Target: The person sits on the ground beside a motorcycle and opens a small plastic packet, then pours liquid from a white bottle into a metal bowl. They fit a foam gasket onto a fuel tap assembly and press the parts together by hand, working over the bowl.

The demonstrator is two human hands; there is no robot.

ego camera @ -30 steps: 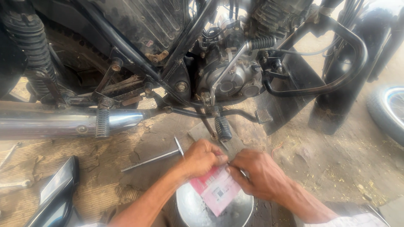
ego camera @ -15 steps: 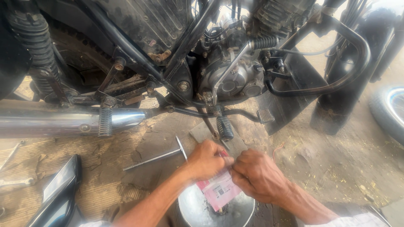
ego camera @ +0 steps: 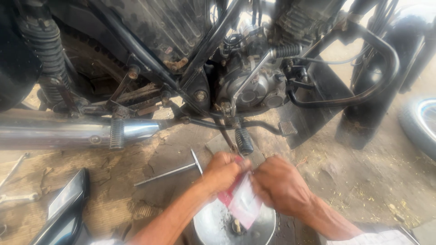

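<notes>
A small pink-and-white packet [ego camera: 240,202] is pinched at its top by the left hand [ego camera: 222,170] and right hand [ego camera: 279,183] – both clenched on it – above a metal bowl [ego camera: 265,229]. If it is torn unevenly, the contents could be spilled past the bowl's rim onto the dirt ground [ego camera: 363,181] – and lost.

Outdoor roadside repair spot, motorcycle workshop type. A motorcycle [ego camera: 236,81] stands on bare dirt ground [ego camera: 377,181] with dry straw bits, engine [ego camera: 254,86] grimy and exposed, chrome exhaust pipe [ego camera: 68,134] running low at left, rear shock spring [ego camera: 45,50] above it. Loose tools lie on the ground: a T-handle wrench [ego camera: 170,170], spanners [ego camera: 16,181] (far left edge). A metal bowl [ego camera: 213,224] sits on the ground by the bike. Part of another wheel [ego camera: 420,124] at right.
</notes>
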